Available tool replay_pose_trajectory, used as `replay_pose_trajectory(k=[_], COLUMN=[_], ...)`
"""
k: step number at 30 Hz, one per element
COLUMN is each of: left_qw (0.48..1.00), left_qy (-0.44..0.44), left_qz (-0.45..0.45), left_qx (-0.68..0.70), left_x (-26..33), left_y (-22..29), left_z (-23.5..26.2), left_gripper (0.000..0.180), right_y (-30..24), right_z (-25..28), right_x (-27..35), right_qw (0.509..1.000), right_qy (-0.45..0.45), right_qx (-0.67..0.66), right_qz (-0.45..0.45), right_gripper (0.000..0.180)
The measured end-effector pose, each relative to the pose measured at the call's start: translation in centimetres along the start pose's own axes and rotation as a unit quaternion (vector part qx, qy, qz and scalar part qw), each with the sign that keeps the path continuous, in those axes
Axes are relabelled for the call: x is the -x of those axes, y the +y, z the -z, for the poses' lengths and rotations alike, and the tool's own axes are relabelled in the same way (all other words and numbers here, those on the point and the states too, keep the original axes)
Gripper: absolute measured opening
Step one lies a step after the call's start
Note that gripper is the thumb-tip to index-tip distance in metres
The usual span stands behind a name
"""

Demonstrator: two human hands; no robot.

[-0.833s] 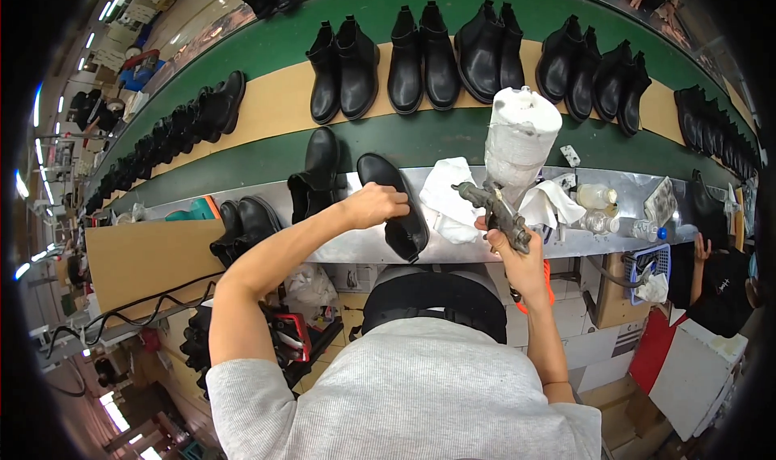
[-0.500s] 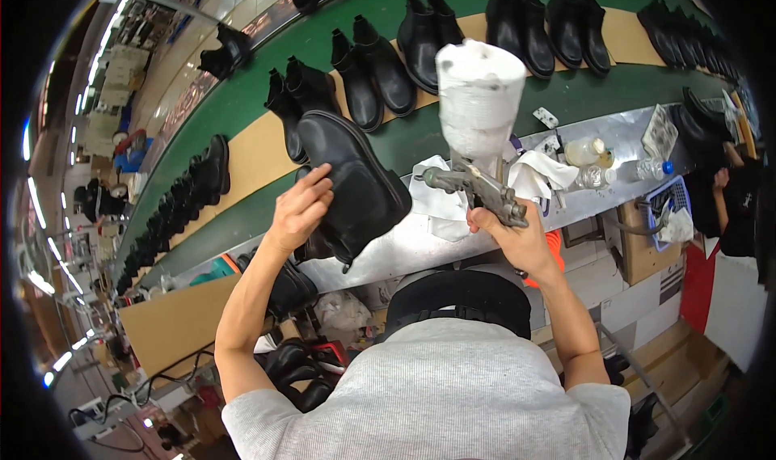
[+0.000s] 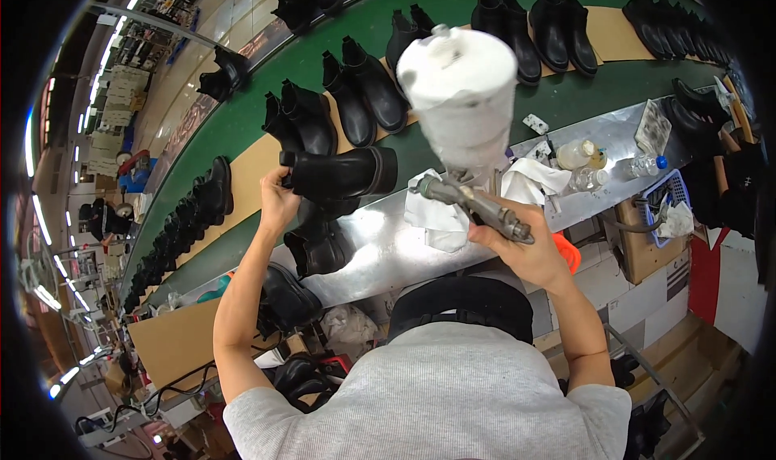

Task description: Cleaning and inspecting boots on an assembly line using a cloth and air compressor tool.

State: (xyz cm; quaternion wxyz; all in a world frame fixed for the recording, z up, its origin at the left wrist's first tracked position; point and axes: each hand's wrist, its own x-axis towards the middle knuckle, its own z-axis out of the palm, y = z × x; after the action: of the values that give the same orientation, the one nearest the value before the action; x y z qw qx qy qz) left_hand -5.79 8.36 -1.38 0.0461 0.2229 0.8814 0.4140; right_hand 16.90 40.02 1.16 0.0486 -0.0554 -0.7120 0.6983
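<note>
Holding a black boot [image 3: 339,173] sideways in the left hand [image 3: 277,204], fingers clenched round its top; the right hand [image 3: 517,246] grips a spray gun [image 3: 473,205], nozzle facing the boot; spraying looks about to begin, which calls for a steady aim.

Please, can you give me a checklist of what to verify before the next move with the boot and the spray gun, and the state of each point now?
1. Left hand grips the boot firmly: ok, fingers wrap its shaft end and it is lifted off the bench.
2. Right hand holds the spray gun: ok, fist closed on the grip.
3. Gun's white cup upright: ok, it stands above the gun.
4. Nozzle aimed at the boot: ok, it points left toward the sole end.
5. Finger on the trigger: cannot tell.
6. White rag away from the nozzle: not ok, it lies directly below it.
</note>
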Motion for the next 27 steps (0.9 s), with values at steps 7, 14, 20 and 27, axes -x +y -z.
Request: replay_pose_trajectory(k=[7, 14, 20, 27], left_qw=[0.980, 0.940, 0.924, 0.987], left_qy=[-0.066, -0.082, -0.071, -0.140], left_qz=[0.117, 0.246, 0.319, 0.031], left_qx=[0.144, 0.222, 0.197, -0.077], left_x=[-1.5, -1.9, -2.1, 0.4], left_y=[1.8, 2.5, 4.3, 3.3], left_z=[-0.5, -0.2, -1.1, -1.4], left_gripper=[0.019, 0.026, 0.032, 0.019], right_y=[-0.1, -0.6, -0.1, 0.3], right_z=[-0.4, -0.6, -0.6, 4.6], right_x=[-0.2, -1.0, -1.0, 1.1], right_qw=[0.998, 0.995, 0.994, 0.985], right_qy=[0.010, -0.019, -0.017, 0.113], right_qx=[0.045, 0.090, 0.102, 0.092], right_qz=[0.037, 0.035, 0.017, -0.094], right_gripper=[0.045, 0.047, 0.047, 0.026])
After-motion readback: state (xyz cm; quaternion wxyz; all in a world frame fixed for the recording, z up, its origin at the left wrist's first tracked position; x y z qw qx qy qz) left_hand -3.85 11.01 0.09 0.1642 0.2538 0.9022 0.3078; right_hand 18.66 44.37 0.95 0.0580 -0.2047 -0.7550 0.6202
